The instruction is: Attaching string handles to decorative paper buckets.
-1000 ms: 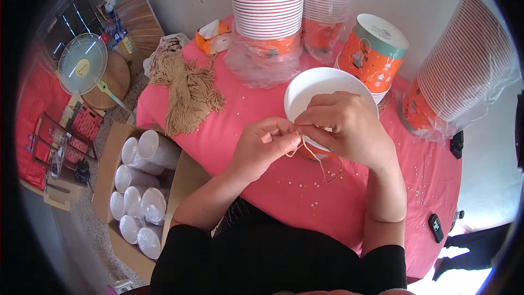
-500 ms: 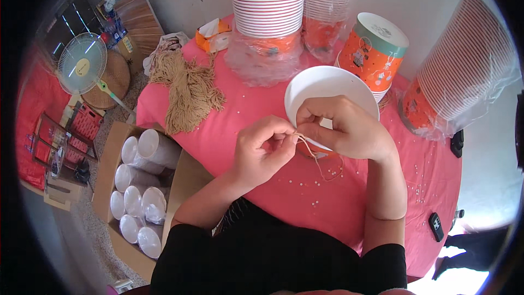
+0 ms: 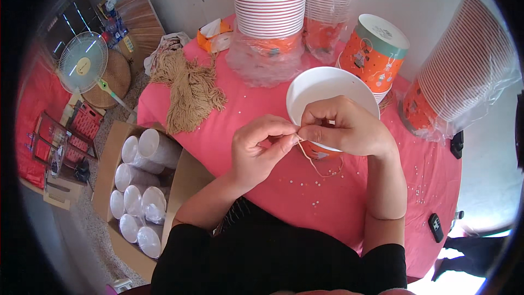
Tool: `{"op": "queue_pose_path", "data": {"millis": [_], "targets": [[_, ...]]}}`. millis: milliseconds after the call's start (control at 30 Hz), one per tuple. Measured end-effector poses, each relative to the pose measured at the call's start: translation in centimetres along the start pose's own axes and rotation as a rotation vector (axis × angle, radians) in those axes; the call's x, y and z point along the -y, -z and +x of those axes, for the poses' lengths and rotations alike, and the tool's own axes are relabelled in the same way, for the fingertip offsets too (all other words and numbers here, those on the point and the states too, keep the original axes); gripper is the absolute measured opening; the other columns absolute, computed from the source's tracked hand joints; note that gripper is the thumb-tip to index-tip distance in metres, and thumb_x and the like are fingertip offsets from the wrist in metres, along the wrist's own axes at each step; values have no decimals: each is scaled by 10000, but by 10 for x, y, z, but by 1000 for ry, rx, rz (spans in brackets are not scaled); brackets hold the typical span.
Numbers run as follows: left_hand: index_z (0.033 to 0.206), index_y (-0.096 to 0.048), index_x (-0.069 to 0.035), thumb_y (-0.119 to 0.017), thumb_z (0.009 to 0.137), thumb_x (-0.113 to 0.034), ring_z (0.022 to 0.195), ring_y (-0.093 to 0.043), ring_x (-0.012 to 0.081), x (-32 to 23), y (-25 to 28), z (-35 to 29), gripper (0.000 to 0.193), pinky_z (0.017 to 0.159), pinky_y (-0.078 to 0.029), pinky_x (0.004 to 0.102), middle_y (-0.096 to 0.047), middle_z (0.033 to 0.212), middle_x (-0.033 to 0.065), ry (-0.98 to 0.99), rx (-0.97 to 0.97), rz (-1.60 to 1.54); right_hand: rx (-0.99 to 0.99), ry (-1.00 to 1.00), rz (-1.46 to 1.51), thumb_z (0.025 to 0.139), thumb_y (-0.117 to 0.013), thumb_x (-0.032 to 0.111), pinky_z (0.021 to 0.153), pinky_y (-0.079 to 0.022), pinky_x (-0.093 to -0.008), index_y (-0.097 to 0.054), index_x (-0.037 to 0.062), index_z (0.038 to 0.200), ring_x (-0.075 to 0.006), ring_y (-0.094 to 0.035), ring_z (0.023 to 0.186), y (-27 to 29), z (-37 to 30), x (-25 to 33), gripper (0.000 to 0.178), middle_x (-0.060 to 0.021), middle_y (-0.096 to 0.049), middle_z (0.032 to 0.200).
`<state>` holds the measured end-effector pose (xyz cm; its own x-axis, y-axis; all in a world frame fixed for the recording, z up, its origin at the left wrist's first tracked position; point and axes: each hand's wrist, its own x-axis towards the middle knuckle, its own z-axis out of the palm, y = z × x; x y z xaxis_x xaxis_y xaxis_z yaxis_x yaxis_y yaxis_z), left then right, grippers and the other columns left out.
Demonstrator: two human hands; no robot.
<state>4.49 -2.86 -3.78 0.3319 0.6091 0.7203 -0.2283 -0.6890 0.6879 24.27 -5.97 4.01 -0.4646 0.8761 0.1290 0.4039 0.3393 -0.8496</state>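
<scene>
A thin tan string [image 3: 312,165] runs between my two hands, and its loose part loops down in front of the bucket. My left hand [image 3: 263,145] pinches the string between thumb and forefinger. Fingertips touching it from the other side, my right hand [image 3: 349,128] is closed in a pinch on the same string. Right behind the hands stands an open paper bucket [image 3: 333,84], white inside, with a bit of orange outer wall showing below my fingers. Where the string meets the fingertips, the detail is too small to make out.
Bundles of tan string [image 3: 188,93] lie at the table's left. Stacked paper buckets [image 3: 270,5] stand behind, an upturned orange bucket [image 3: 376,54] and a tilted stack [image 3: 458,71] to the right. White dots are scattered on the pink cloth [image 3: 262,186]. A carton [image 3: 188,186] holds wrapped cups.
My right hand's fingers have drawn closer together at the string. The hanging part of the string has shifted slightly; my left hand stays in nearly the same place.
</scene>
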Motion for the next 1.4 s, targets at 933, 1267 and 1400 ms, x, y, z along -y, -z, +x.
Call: {"op": "queue_pose_path", "data": {"millis": [933, 1267, 1400], "targets": [[950, -537, -96, -564, 886, -104, 574, -394, 57, 8, 10, 6, 70, 505, -323, 214, -515, 799, -11, 769, 84, -1098, -296, 357, -332, 743, -690, 26, 645, -508, -426, -598, 52, 894, -331, -659, 778, -18, 6, -1, 179, -137, -662, 830], [962, -552, -104, -568, 926, -140, 573, -396, 46, 5, 8, 4, 53, 513, -319, 199, -531, 779, -14, 774, -19, -1035, -396, 561, -387, 704, -719, 29, 665, -496, -411, -624, 50, 830, -294, -622, 758, -19, 8, 5, 159, -80, -627, 779], [980, -564, -109, -579, 948, -174, 572, -401, 46, 1, 8, 4, 74, 512, -321, 202, -539, 759, -13, 755, -20, -1019, -412, 531, -463, 671, -755, 16, 686, -504, -390, -661, 40, 846, -281, -635, 767, -20, 11, 3, 200, -82, -650, 814]]}}
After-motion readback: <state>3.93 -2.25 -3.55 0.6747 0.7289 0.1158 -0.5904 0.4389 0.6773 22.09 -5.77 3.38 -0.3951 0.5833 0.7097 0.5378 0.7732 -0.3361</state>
